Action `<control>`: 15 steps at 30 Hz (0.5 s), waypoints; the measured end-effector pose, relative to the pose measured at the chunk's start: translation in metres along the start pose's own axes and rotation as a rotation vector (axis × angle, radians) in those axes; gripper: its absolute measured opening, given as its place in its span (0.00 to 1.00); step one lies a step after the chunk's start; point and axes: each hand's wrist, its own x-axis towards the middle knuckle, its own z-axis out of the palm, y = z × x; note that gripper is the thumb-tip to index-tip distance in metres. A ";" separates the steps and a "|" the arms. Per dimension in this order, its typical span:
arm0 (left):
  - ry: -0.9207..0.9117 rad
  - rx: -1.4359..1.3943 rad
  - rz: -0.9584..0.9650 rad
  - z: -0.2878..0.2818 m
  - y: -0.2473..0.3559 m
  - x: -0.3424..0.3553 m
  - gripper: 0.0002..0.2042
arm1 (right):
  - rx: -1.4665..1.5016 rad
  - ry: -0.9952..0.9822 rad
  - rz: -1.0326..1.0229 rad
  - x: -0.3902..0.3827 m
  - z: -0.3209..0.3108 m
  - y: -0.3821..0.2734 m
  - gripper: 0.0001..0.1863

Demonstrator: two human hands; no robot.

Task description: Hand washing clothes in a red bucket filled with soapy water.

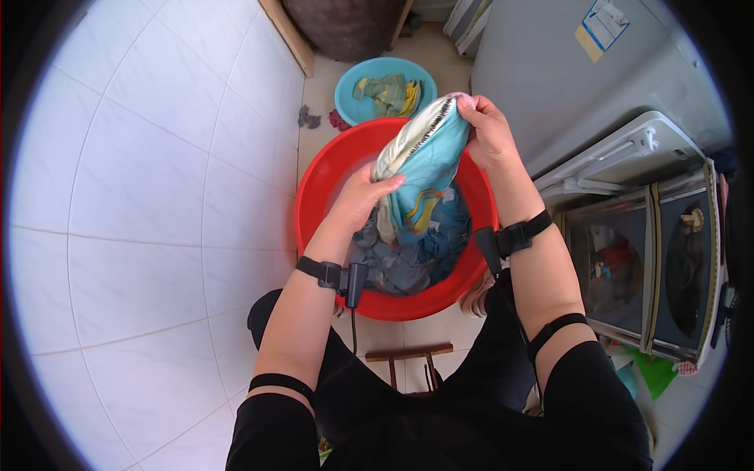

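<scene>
I hold a light blue and cream cloth item (428, 161), with a dark zip or stitched strip along it, raised over a red tub (318, 196). My left hand (364, 192) is closed on its lower left part, thumb across the blue fabric. My right hand (487, 129) pinches its pink-tinged upper end. Beneath, grey and dark blue clothes (397, 267) lie soaking in cloudy water inside the tub.
A blue basin (345, 102) with green and yellow cloths sits beyond the tub, near a dark round jar (338, 23). Tiled wall (133, 196) at left; grey appliance (573, 71) and glass-fronted cabinet (628, 259) at right. A small wooden stool (400, 352) stands between my legs.
</scene>
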 end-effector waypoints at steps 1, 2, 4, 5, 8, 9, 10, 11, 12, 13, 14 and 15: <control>0.022 -0.078 0.075 0.000 0.004 -0.001 0.24 | -0.065 -0.001 -0.007 0.007 -0.013 0.007 0.07; 0.050 -0.155 0.147 0.001 0.010 -0.005 0.24 | -0.128 -0.004 -0.009 0.006 -0.008 0.007 0.07; 0.071 -0.279 0.194 0.004 0.024 -0.006 0.23 | -0.132 -0.007 0.046 -0.002 0.002 0.015 0.07; 0.092 -0.406 0.240 0.004 0.028 -0.005 0.22 | -0.138 -0.008 0.103 -0.008 0.011 0.016 0.08; 0.172 -0.533 0.231 0.002 0.031 0.001 0.22 | -0.134 0.012 0.124 -0.014 0.023 0.046 0.10; 0.328 -0.514 0.220 -0.010 0.019 0.009 0.21 | -0.104 -0.008 0.123 -0.022 0.040 0.057 0.13; 0.341 -0.512 0.217 -0.014 0.013 0.011 0.21 | -0.094 -0.009 0.143 -0.041 0.064 0.062 0.08; 0.487 -0.530 0.226 -0.008 0.008 0.015 0.21 | -0.234 -0.105 0.059 -0.052 0.069 0.072 0.09; 0.633 -0.544 0.234 -0.003 0.006 0.017 0.20 | -0.372 -0.203 -0.025 -0.062 0.075 0.079 0.09; 0.655 -0.587 0.168 0.000 0.005 0.017 0.18 | -0.582 -0.247 -0.120 -0.074 0.079 0.086 0.10; 0.605 -0.672 0.165 -0.007 -0.002 0.017 0.15 | -0.786 -0.300 -0.220 -0.087 0.090 0.087 0.12; 0.434 -0.635 0.169 -0.028 -0.020 0.016 0.16 | -0.896 -0.344 -0.361 -0.096 0.099 0.088 0.15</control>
